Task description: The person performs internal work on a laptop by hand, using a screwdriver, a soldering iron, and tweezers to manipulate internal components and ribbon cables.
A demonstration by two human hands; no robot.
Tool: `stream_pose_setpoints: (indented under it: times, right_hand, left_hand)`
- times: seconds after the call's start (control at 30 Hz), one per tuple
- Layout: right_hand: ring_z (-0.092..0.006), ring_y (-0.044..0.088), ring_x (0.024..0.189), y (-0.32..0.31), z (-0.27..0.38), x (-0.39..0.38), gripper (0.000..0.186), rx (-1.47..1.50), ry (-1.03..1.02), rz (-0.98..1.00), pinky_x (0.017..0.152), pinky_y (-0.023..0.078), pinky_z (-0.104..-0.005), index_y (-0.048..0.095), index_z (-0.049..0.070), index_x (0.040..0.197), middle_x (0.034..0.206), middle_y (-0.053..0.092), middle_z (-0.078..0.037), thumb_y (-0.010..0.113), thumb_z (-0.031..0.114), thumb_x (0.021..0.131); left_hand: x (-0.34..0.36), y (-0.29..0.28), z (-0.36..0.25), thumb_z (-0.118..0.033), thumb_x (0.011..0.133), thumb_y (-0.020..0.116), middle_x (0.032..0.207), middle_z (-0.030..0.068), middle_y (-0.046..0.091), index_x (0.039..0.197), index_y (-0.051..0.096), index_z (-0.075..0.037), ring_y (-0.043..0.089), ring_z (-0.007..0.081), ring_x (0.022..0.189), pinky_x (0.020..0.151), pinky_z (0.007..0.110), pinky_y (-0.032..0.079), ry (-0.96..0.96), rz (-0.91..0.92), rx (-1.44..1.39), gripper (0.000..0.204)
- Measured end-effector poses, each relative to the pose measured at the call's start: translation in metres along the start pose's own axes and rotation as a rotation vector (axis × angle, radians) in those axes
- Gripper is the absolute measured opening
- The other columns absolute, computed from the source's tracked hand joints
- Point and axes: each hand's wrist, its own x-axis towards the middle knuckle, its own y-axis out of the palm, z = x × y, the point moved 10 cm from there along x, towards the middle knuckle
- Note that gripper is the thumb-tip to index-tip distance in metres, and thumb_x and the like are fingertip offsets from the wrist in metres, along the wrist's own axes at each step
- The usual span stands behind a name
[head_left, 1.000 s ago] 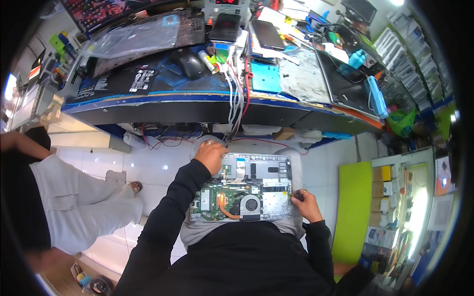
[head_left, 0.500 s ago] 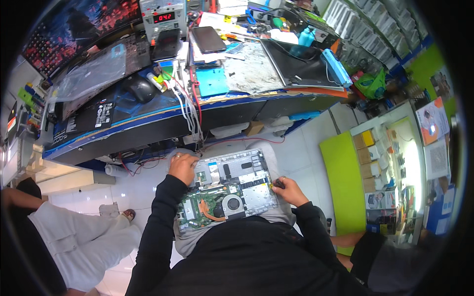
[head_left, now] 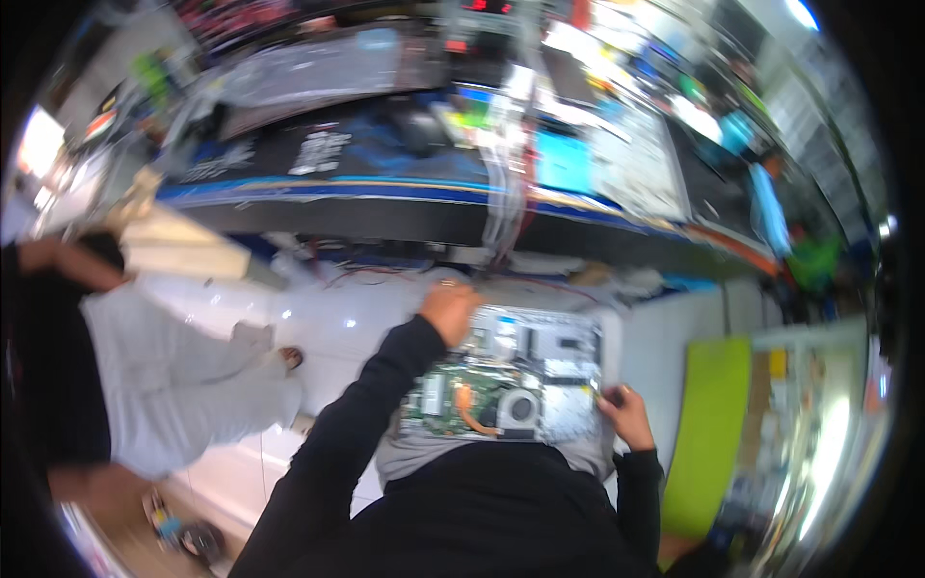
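An opened laptop base (head_left: pixel 564 409) lies across my lap, its inside facing up. It shows a green circuit board (head_left: pixel 438 412), a copper heat pipe (head_left: pixel 467 407) and a round fan (head_left: pixel 519 410). At the far left corner my left hand (head_left: pixel 450 313) is closed on the edge of the base, its fingers blurred. My right hand (head_left: pixel 628 420) is at the right edge, pinching a small dark object (head_left: pixel 611 395) whose kind is too blurred to tell.
A cluttered workbench (head_left: pixel 376 226) stands ahead, with a mouse (head_left: pixel 419 133), cables (head_left: pixel 499 183) and a blue pad (head_left: pixel 564 162) on it. Another person in light trousers (head_left: pixel 183 376) is at the left. A green panel (head_left: pixel 708 433) stands beside shelves at the right.
The view has swung left, so the bench, laptop base and both hands appear farther right and blurred. Both hands stay at the same edges of the base.
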Motion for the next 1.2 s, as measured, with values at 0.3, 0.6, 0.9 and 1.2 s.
stream_pose_setpoints:
  times: [0.3, 0.6, 0.9, 1.2]
  right_hand:
    - [-0.0183, 0.072, 0.096, 0.014, 0.002, 0.015, 0.026, 0.096, 0.013, 0.062, 0.089, 0.057, -0.0361, 0.072, -0.004, 0.114, 0.102, 0.076, -0.011, 0.079, 0.012, 0.095]
    - [-0.0090, 0.060, 0.089, 0.025, 0.007, 0.008, 0.020, 0.175, 0.138, 0.078, 0.085, 0.051, -0.0285, 0.073, 0.000, 0.115, 0.095, 0.070, 0.000, 0.077, 0.007, 0.097]
    - [-0.0092, 0.061, 0.090, 0.017, -0.014, 0.007, 0.018, 0.293, 0.145, 0.083, 0.087, 0.051, -0.0284, 0.074, 0.000, 0.114, 0.097, 0.071, 0.001, 0.078, 0.006, 0.097]
    - [-0.0096, 0.063, 0.089, 0.017, -0.011, 0.005, 0.019, 0.288, 0.159, 0.069, 0.085, 0.053, -0.0289, 0.073, -0.001, 0.113, 0.095, 0.071, -0.001, 0.078, 0.005, 0.096]
  left_hand:
    - [-0.008, -0.023, 0.003, -0.007, 0.088, 0.070, 0.097, 0.0136, 0.073, 0.102, 0.079, -0.006, 0.067, 0.0387, 0.099, 0.089, 0.051, 0.051, -0.022, -0.074, -0.073, 0.017]
    - [-0.014, -0.029, 0.014, -0.011, 0.091, 0.075, 0.101, 0.0113, 0.079, 0.104, 0.082, -0.007, 0.068, 0.0355, 0.104, 0.097, 0.048, 0.051, -0.126, 0.004, -0.137, 0.016]
    - [-0.013, -0.022, 0.045, -0.011, 0.102, 0.067, 0.103, 0.0164, 0.079, 0.119, 0.079, -0.002, 0.075, 0.0293, 0.103, 0.093, 0.040, 0.056, -0.366, 0.097, -0.391, 0.023]
    - [-0.018, -0.029, 0.065, -0.014, 0.107, 0.063, 0.107, 0.0157, 0.081, 0.125, 0.074, 0.004, 0.077, 0.0222, 0.103, 0.093, 0.036, 0.058, -0.426, 0.118, -0.517, 0.027]
